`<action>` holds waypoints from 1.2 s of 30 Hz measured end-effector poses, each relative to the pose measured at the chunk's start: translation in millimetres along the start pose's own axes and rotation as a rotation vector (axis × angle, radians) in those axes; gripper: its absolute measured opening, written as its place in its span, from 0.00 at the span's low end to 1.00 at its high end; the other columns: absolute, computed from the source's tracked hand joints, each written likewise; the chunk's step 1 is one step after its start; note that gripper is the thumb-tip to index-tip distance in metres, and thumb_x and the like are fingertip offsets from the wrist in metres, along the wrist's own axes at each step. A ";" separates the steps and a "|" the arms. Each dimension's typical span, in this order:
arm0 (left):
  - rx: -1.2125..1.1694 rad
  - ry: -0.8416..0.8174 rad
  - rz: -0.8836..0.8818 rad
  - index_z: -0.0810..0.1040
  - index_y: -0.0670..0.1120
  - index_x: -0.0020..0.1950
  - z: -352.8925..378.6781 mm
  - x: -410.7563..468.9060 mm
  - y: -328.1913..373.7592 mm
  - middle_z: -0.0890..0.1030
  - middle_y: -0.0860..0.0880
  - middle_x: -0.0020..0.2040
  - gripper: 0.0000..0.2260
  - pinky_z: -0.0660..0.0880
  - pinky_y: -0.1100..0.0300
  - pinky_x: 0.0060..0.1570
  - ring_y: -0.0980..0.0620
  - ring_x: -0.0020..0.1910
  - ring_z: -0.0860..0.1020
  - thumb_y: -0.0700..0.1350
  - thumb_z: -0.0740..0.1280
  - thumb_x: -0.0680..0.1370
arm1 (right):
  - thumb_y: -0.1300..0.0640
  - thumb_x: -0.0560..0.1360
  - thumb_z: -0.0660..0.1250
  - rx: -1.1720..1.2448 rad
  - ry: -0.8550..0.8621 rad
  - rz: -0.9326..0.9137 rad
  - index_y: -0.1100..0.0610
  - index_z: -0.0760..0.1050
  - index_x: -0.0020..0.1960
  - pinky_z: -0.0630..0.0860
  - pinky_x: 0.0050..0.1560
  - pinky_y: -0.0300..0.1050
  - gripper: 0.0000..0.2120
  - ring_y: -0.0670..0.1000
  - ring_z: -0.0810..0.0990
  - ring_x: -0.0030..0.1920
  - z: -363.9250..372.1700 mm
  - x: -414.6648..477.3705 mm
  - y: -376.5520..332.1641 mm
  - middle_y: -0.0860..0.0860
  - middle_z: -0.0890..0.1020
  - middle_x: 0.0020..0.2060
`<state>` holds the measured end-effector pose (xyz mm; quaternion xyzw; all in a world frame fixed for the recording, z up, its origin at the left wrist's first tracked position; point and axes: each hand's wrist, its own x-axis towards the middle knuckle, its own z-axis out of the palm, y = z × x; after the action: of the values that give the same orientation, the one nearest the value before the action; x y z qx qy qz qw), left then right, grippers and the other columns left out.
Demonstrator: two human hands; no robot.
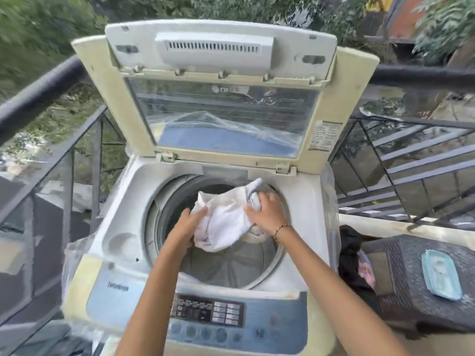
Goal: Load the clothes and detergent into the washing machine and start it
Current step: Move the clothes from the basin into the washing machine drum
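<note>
Gripping the white garment (223,219), curled fingers (198,214) of the left hand (189,227) hold its lower-left edge; the right hand (267,214) bunches its upper-right end. Garment hangs over the washing machine drum (226,265), frame centre; lid (223,119) raised. Dark laundry (349,253), apparently, lies mid-right.

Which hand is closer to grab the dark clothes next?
Probably the right hand: the dark clothes lie right of the washing machine, on that arm's side. It and the left hand both grip the white cloth now.

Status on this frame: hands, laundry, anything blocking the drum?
Left hand and right hand grip white cloth over the open drum. Lid up. Nothing blocking; dark clothes lie at right.
</note>
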<state>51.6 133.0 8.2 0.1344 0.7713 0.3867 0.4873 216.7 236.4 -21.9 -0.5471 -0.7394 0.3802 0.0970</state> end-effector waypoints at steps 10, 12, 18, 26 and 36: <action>-0.007 0.002 0.157 0.64 0.45 0.71 45.5 9.9 6.0 0.76 0.47 0.64 0.22 0.70 0.54 0.55 0.49 0.56 0.77 0.51 0.61 0.80 | 0.53 0.77 0.63 0.089 -0.026 -0.051 0.54 0.72 0.64 0.67 0.66 0.44 0.16 0.51 0.71 0.64 -20.6 -20.4 15.7 0.52 0.70 0.64; -0.065 -0.016 0.247 0.69 0.45 0.65 73.3 -3.3 15.0 0.80 0.46 0.57 0.15 0.73 0.53 0.54 0.51 0.48 0.80 0.48 0.60 0.80 | 0.55 0.77 0.64 0.183 0.066 -0.092 0.55 0.75 0.60 0.72 0.62 0.44 0.12 0.49 0.75 0.58 -38.2 -26.1 22.3 0.51 0.74 0.59; -0.292 -0.148 0.430 0.73 0.45 0.56 184.1 -58.5 47.0 0.82 0.46 0.43 0.07 0.75 0.62 0.39 0.49 0.38 0.80 0.41 0.58 0.81 | 0.62 0.76 0.65 0.322 0.375 -0.115 0.59 0.79 0.49 0.71 0.45 0.25 0.05 0.41 0.76 0.42 -107.8 -33.7 77.6 0.49 0.78 0.45; -0.136 -0.291 0.315 0.72 0.51 0.49 371.5 -75.6 20.7 0.81 0.46 0.44 0.07 0.77 0.53 0.46 0.51 0.39 0.79 0.41 0.57 0.81 | 0.59 0.76 0.65 0.380 0.349 0.269 0.59 0.78 0.48 0.71 0.46 0.35 0.05 0.50 0.79 0.45 -166.9 -22.3 250.1 0.51 0.81 0.44; 0.093 -0.159 -0.196 0.73 0.48 0.44 482.1 27.6 -122.6 0.79 0.48 0.44 0.07 0.70 0.61 0.38 0.53 0.36 0.75 0.44 0.58 0.81 | 0.54 0.74 0.63 0.367 -0.006 0.710 0.51 0.76 0.37 0.70 0.47 0.42 0.08 0.54 0.77 0.51 -81.2 13.4 480.6 0.51 0.80 0.41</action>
<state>471.4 292.1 -207.9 0.1109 0.7568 0.2891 0.5756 610.3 339.2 -290.6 -0.7412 -0.4243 0.5174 0.0536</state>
